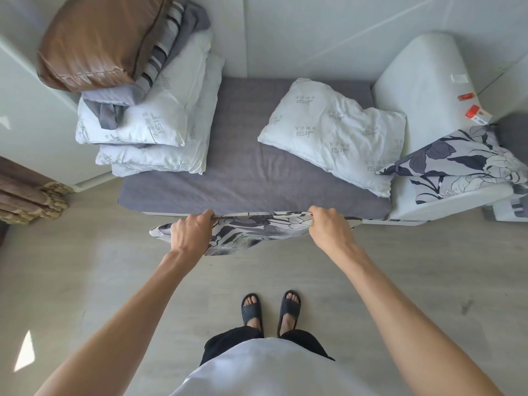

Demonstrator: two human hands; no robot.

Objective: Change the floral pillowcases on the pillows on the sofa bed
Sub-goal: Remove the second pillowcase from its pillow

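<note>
A grey-and-white floral pillowcase (254, 231) hangs stretched between my hands just in front of the sofa bed's front edge. My left hand (190, 231) pinches its upper edge on the left, and my right hand (328, 227) pinches the same edge on the right. A bare white pillow (331, 132) with printed logos lies on the grey mattress (243, 167), leaning toward the right. A second floral pillowcase (463, 164) lies crumpled on the white armrest (423, 81) at the right.
At the left of the mattress is a stack of bare white pillows (148, 138) with grey striped bedding (168, 52) and a brown satin pillow (97, 38) on top. Two small red packs (471, 111) sit on the armrest. My sandalled feet (270, 310) stand on pale wood flooring.
</note>
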